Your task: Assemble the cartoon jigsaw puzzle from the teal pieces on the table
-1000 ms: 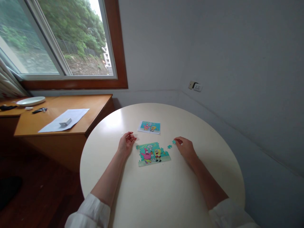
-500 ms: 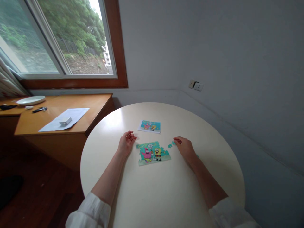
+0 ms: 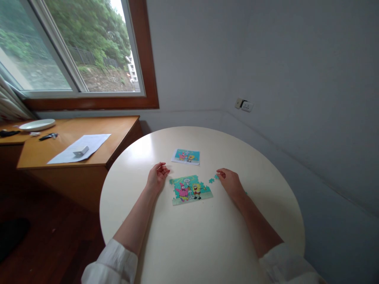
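A partly joined jigsaw puzzle [image 3: 191,191] with cartoon figures on a teal background lies flat on the round table. Its right and left edges are jagged. My left hand [image 3: 158,176] rests just left of it, palm turned up, fingers loosely curled and apart, holding nothing. To the right of the puzzle, my right hand [image 3: 228,180] has its fingertips pinched at a small teal puzzle piece [image 3: 216,177], which they partly cover. Another loose teal piece [image 3: 211,180] lies between that hand and the puzzle. A bit of teal [image 3: 246,193] shows beside my right wrist, mostly hidden.
Behind the puzzle lies a picture card [image 3: 186,156] of the same scene. The round white table [image 3: 189,240] stands near a wooden desk [image 3: 124,124] holding a paper sheet [image 3: 91,142], a small box [image 3: 81,151] and a white plate [image 3: 37,125]. Walls rise behind and at right.
Both hands and the puzzle pieces stay nearly where they were. The whole view has shifted very slightly.
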`<move>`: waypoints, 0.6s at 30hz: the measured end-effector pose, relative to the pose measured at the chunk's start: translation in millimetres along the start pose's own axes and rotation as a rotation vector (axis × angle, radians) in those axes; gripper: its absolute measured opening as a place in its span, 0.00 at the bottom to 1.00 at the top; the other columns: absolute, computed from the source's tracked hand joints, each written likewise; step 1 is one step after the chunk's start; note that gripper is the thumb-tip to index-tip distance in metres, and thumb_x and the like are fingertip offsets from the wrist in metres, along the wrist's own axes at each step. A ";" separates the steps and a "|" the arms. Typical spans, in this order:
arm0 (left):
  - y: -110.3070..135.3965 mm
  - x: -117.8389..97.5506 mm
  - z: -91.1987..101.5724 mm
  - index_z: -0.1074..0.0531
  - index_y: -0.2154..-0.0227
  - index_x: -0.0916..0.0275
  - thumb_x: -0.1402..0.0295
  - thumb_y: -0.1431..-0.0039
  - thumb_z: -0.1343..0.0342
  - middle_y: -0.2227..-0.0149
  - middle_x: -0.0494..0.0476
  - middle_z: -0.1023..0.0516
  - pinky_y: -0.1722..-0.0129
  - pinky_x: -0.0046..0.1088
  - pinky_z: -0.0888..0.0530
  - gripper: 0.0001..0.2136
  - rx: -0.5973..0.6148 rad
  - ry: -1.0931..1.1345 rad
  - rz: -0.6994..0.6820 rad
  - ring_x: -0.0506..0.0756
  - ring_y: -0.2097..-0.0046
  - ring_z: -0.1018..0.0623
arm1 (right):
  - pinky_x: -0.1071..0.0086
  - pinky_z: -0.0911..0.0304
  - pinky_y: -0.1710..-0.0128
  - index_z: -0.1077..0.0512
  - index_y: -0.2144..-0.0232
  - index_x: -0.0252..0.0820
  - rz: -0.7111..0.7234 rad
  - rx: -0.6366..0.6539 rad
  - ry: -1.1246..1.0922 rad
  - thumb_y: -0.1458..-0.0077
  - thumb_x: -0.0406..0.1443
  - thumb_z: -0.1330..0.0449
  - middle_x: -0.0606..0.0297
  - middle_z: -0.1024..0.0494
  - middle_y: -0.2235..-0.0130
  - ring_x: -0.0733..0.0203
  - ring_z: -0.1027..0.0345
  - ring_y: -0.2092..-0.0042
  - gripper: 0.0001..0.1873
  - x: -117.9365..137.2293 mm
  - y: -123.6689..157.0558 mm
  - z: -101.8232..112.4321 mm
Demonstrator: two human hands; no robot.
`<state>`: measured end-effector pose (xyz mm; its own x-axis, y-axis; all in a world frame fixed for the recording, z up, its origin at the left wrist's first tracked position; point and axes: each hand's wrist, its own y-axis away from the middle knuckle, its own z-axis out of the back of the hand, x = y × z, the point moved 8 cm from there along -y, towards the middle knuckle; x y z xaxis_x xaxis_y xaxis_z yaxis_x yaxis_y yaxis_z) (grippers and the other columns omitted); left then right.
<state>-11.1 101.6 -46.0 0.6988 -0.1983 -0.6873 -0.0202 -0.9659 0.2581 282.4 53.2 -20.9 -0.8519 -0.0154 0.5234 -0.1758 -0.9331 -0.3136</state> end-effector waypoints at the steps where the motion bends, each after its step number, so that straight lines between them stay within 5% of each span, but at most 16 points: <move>1: -0.4 0.0 0.2 0.32 0.77 0.67 0.73 0.53 0.50 0.83 0.52 0.33 0.72 0.24 0.30 0.03 0.000 0.000 0.000 0.47 0.79 0.30 | 0.70 0.39 0.66 0.27 0.70 0.40 0.023 -0.008 0.037 0.53 0.31 0.45 0.63 0.25 0.71 0.63 0.33 0.70 0.08 1.2 0.0 0.6; 9: -2.1 -0.1 1.9 0.32 0.77 0.67 0.73 0.54 0.48 0.83 0.51 0.33 0.72 0.24 0.30 0.03 0.000 -0.004 -0.004 0.47 0.79 0.30 | 0.67 0.43 0.61 0.26 0.68 0.41 0.151 -0.007 0.081 0.50 0.31 0.48 0.61 0.28 0.67 0.61 0.34 0.64 0.11 17.2 3.7 4.6; 18: -2.1 0.6 2.6 0.32 0.77 0.67 0.73 0.52 0.50 0.83 0.51 0.33 0.72 0.24 0.29 0.04 -0.010 -0.004 0.003 0.47 0.80 0.30 | 0.59 0.48 0.55 0.27 0.63 0.45 0.212 0.190 0.075 0.49 0.32 0.49 0.59 0.29 0.58 0.56 0.38 0.55 0.13 30.5 14.0 -5.6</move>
<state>-12.5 103.1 -48.7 0.6958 -0.2019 -0.6893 -0.0149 -0.9635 0.2672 251.3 41.7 -13.8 -0.8950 -0.1974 0.3999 0.0996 -0.9625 -0.2522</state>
